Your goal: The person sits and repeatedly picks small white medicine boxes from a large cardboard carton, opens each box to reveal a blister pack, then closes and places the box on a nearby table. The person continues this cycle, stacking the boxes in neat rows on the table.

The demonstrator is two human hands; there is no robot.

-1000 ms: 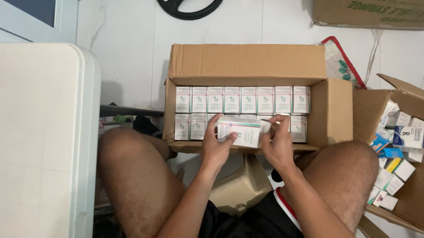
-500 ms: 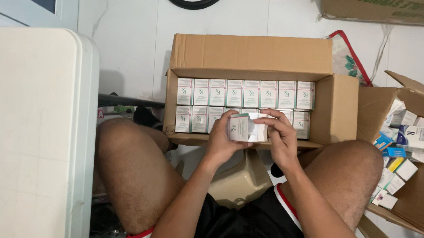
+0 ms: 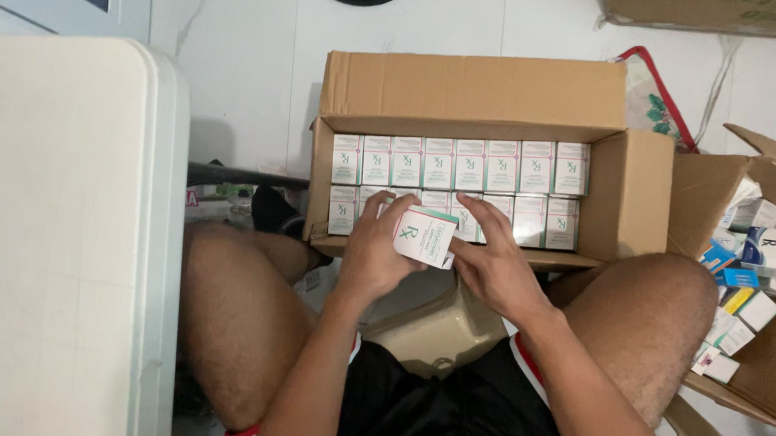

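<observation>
White card, green trim: the small rectangular medicine carton (image 3: 425, 237) sits tilted in your left hand (image 3: 374, 255), fingers curled around its left edge. Your right hand (image 3: 492, 264) lies just beside it, palm down, fingers spread and extended, tips touching the packed rows of matching white cartons (image 3: 460, 164) inside the open brown cardboard box (image 3: 474, 95) beyond your knees.
</observation>
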